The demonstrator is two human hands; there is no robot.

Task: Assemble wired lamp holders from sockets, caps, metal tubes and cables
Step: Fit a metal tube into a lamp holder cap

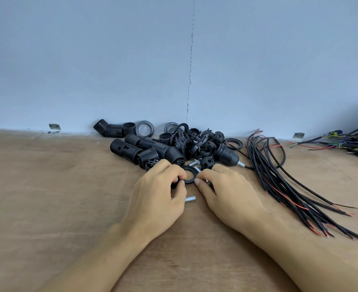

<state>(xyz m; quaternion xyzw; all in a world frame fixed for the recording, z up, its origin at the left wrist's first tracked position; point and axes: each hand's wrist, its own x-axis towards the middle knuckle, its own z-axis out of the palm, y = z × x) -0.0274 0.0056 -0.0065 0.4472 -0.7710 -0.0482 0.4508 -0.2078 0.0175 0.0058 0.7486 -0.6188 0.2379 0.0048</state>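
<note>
Left grip [161, 190] palm-down, fingers curled, thumb and forefinger pinching the left edge of a black ring [189, 175]. Something else black tucked under the same fingers, too hidden to name. Right grip [222, 186] palm-down as well, fingers curled, fingertips [197, 182] touching the ring's right edge. Grasping it or only touching: cannot tell. Both forearms bare, low over the wooden surface [47, 186], angled inward toward each other.

Ring thin, round, open in the middle, between the two grips and just in front of a pile of ribbed black sockets [131, 148] and domed caps [208, 160]. Short threaded metal tube [190, 199] lying loose on the surface between the grips, just nearer than the ring. Black and red cables [289, 182] fanned out to the right, apart from both grips.
</note>
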